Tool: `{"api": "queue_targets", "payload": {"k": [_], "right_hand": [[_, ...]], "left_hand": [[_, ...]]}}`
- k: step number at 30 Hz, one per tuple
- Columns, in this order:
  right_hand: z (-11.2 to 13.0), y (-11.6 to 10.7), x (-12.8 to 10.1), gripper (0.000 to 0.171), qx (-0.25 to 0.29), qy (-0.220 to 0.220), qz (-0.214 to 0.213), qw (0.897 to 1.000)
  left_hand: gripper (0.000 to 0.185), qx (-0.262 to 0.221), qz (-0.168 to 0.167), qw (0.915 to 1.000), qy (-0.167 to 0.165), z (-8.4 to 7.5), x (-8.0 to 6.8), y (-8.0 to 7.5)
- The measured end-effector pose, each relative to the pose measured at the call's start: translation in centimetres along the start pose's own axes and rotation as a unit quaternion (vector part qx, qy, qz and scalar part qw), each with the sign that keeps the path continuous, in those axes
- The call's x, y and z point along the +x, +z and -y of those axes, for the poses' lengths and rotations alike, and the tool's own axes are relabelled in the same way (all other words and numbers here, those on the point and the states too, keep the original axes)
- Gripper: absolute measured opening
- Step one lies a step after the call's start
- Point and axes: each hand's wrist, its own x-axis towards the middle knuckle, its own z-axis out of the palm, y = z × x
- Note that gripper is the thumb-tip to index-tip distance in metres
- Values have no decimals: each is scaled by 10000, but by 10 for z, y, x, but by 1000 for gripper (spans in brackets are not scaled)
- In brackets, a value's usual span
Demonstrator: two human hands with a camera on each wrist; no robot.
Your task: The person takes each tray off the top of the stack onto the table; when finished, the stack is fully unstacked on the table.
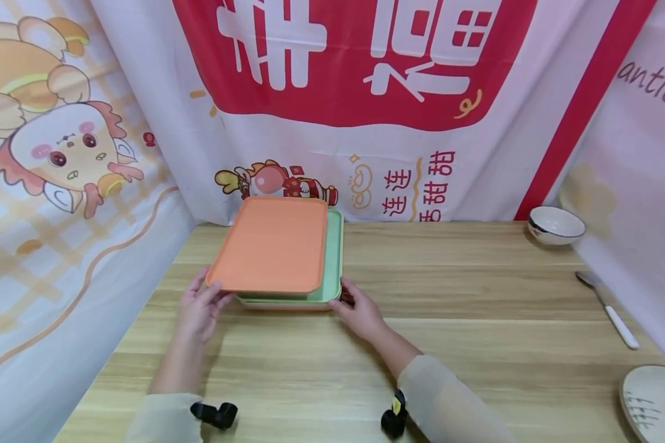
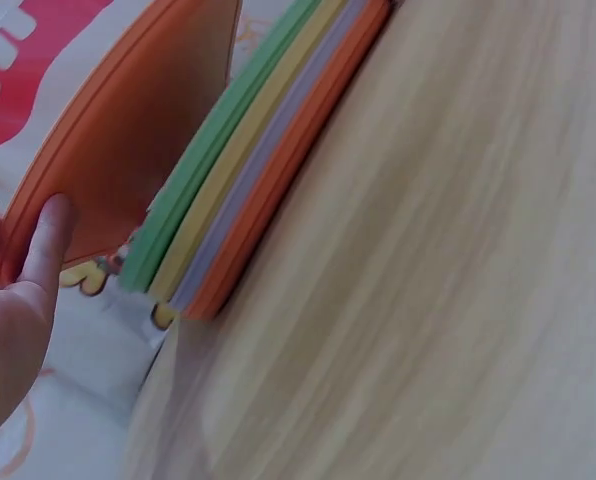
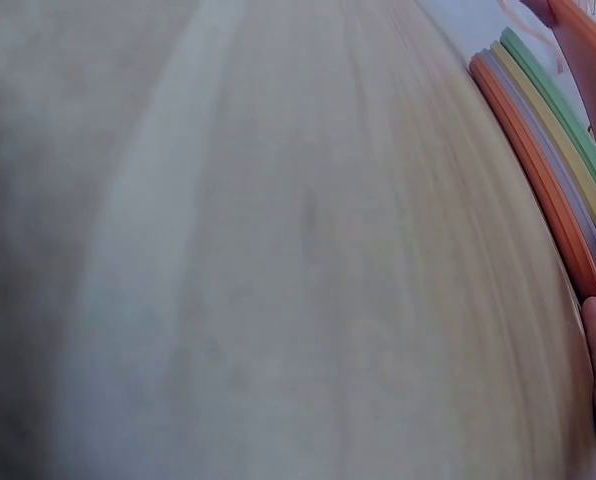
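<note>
An orange tray (image 1: 271,246) is tilted up off a stack of trays, its near edge raised. My left hand (image 1: 199,307) pinches its near left corner, the thumb (image 2: 46,235) against one face. Beneath it lies a green tray (image 1: 333,258), on top of the stack. In the left wrist view, a yellow tray (image 2: 248,130), a pale purple tray (image 2: 240,212) and another orange tray (image 2: 288,165) sit under the green one. My right hand (image 1: 362,314) grips the stack's near right corner; its fingers are partly hidden at the side.
At the back right stands a white bowl (image 1: 556,225). A spoon (image 1: 612,317) with a white handle lies along the right side. A patterned plate (image 1: 662,400) rests at the near right corner. Printed cloth (image 1: 476,172) hangs behind the wooden table (image 1: 449,357).
</note>
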Motion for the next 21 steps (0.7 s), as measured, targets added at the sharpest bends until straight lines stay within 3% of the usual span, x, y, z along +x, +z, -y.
{"api": "queue_targets", "payload": {"k": [5, 9, 15, 21], "right_hand": [[-2, -1, 0, 67, -31, 46, -42, 10000], [-2, -2, 0, 66, -83, 36, -34, 10000], [0, -1, -1, 65, -59, 4, -5, 10000], [1, -1, -1, 66, -71, 13, -2, 10000]], "left_hand": [[44, -814, 141, 9950, 557, -21, -5, -25], [40, -1341, 24, 9869, 892, -40, -7, -44], [37, -1677, -494, 9790, 1049, -63, -12, -70], [34, -1819, -860, 9731, 1123, -76, -16, -91]]}}
